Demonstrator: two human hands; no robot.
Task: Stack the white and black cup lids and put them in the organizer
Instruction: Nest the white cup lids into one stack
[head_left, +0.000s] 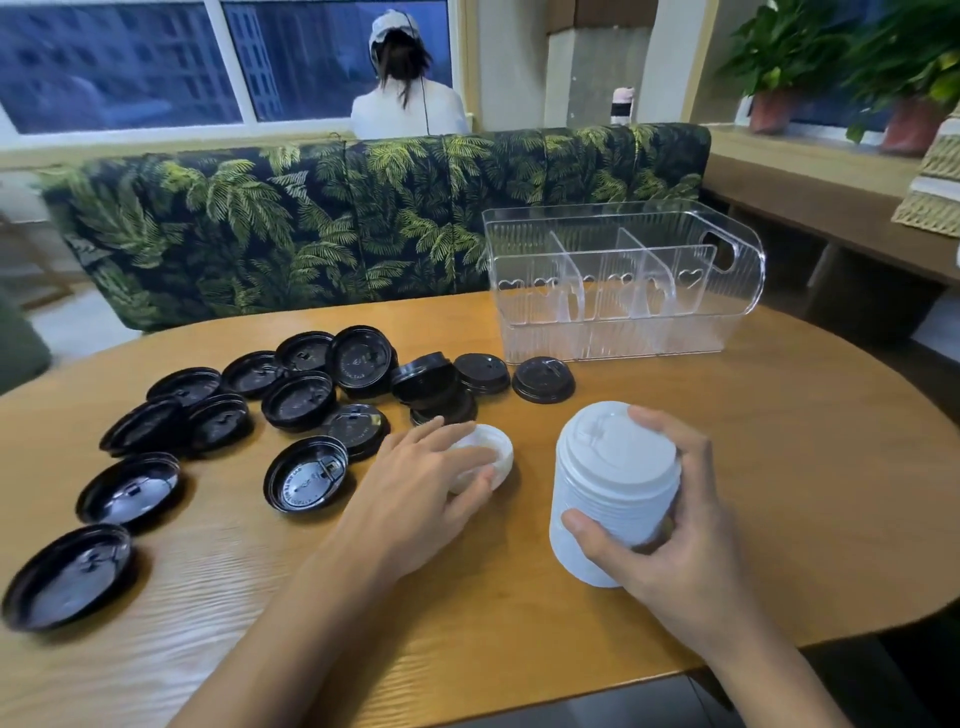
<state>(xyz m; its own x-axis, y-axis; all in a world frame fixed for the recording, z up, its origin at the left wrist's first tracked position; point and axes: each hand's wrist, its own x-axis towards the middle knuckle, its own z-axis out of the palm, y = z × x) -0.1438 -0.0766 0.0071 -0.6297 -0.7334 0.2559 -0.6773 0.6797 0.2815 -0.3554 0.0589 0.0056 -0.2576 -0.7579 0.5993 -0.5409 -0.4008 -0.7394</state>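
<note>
A tall stack of white lids (613, 483) stands on the wooden table (805, 467), and my right hand (670, 525) grips it with thumb in front and fingers behind. To its left my left hand (421, 478) curls over a single white lid (493, 449) lying on the table. Several black lids (298, 400) lie scattered across the table's left and middle, some upside down. The clear plastic organizer (623, 280), with dividers and heart cut-outs, stands at the table's far side and holds nothing.
A leaf-patterned bench back (311, 223) runs behind the table. A person in white (410, 88) sits beyond it, facing away. Potted plants (779, 67) stand on a ledge at the right. The table's edge curves round at the right.
</note>
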